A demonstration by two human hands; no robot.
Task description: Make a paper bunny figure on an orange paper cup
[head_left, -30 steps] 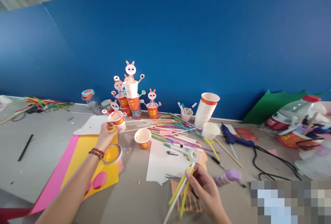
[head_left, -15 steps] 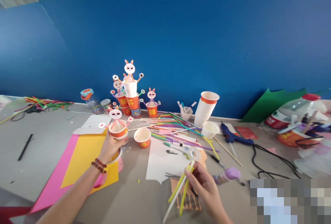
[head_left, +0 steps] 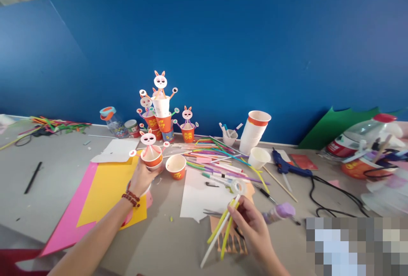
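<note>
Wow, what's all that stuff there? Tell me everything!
Wall: 1, blue, behind
Table: 1, grey, below
Bunny cup: 1, orange and white, held, left
Strips: a few, yellow and white, held, lower middle
Other bunny cups: several, mostly orange, behind
Plain cup: 1, orange, middle
Cup stack: 1, white and orange, behind
White cup: 1, white, before stack
Pen cup: 1, white, left of stack
Craft sticks: many, mixed, middle and far left
Papers: several, pink, yellow, white, left and middle
Glue gun: 1, blue, right
Bottles: several, clear and purple, both sides
Left hand: 1, round bunny cup
Right hand: 1, holding strips
</note>
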